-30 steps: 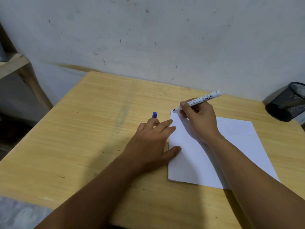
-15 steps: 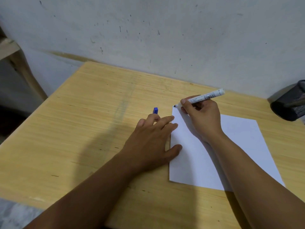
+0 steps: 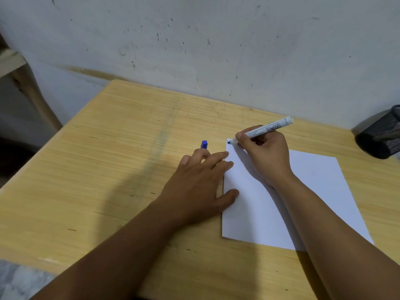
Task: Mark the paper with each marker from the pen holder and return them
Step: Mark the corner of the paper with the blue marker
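Observation:
A white sheet of paper (image 3: 313,191) lies on the wooden table (image 3: 129,159). My right hand (image 3: 266,156) grips a white marker (image 3: 268,127), whose tip touches the paper's far left corner, where a small dark mark shows. My left hand (image 3: 201,187) lies flat across the paper's left edge, thumb on the sheet. A blue marker cap (image 3: 204,144) pokes out from between its fingers. The black mesh pen holder (image 3: 381,137) stands at the table's far right, partly cut off by the frame.
A stained white wall (image 3: 216,40) runs right behind the table. A wooden shelf frame (image 3: 19,72) stands off the table's left side. A grey surface (image 3: 19,280) shows below the table's near left edge.
The marker tip has come down onto the paper's far left corner and left a small dark mark. My left hand keeps its place on the paper's edge.

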